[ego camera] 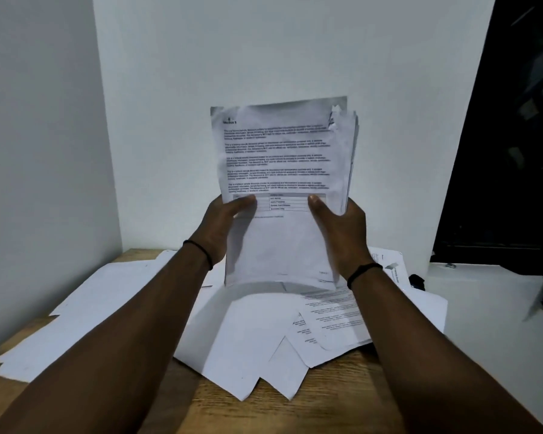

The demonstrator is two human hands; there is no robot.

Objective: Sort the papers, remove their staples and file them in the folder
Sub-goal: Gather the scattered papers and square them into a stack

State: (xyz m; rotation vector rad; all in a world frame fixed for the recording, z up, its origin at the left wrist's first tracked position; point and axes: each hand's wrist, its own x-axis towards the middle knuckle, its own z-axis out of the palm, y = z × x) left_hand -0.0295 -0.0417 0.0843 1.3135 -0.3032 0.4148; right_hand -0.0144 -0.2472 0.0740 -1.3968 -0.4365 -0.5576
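Head view showed a thin sheaf of white printed paper sheets point(282, 170) held upright in the air above the middle of the light wooden counter point(342, 389), clear of everything on it. The left hand point(223, 223) gripped the sheaf's left edge and the right hand point(339, 227) its right edge, each with the thumb across the printed face about halfway down and the fingers hidden behind. So both grips were closed on the sheaf.

The sheets looked light and limp. The lower half bowed outward, and the top right corner was crumpled and torn, likely where a staple sits or sat, though none could be made out. Such paper would slide sheet on sheet and tear easily at that corner, so a two-sided hold near mid-height suited it better than a pinch at the damaged corner.

Loose white paper sheets point(239, 355) lay fanned and overlapping over most of the counter, some overhanging its left edge. Bare wood showed only along the near edge and at the far left corner. White walls point(264, 51) closed off the far and left sides. A small dark object point(417, 281) sat near the far right corner. No folder could be identified with certainty.
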